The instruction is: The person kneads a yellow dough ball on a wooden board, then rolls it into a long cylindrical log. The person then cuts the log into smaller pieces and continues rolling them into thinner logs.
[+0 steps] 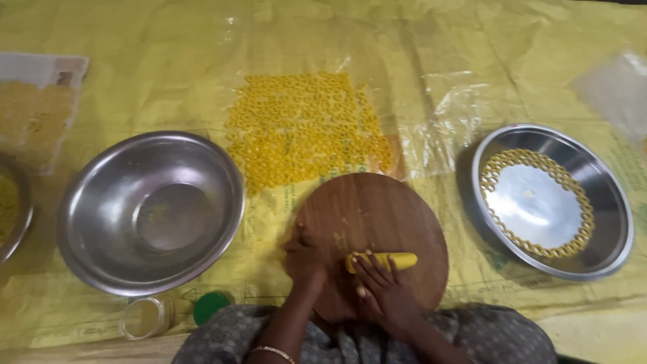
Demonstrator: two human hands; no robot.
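A round wooden board (pixel 377 216) lies in front of me on a yellow sheet. On it rests a short roll of yellow dough (pixel 391 260). My right hand (pixel 381 290) lies flat over the near end of the roll, fingers pressed on it. My left hand (pixel 304 259) rests at the board's left edge, fingers curled, holding nothing that I can see. Many small yellow dough rings (pixel 306 128) are spread on clear plastic beyond the board.
An empty steel bowl (pixel 151 210) sits to the left. A steel plate (pixel 610 202) on the right has dough rings lining its inner rim. A small glass jar (pixel 143 317) and green lid (pixel 212 307) lie near my left knee. Another dish (pixel 10 209) is at far left.
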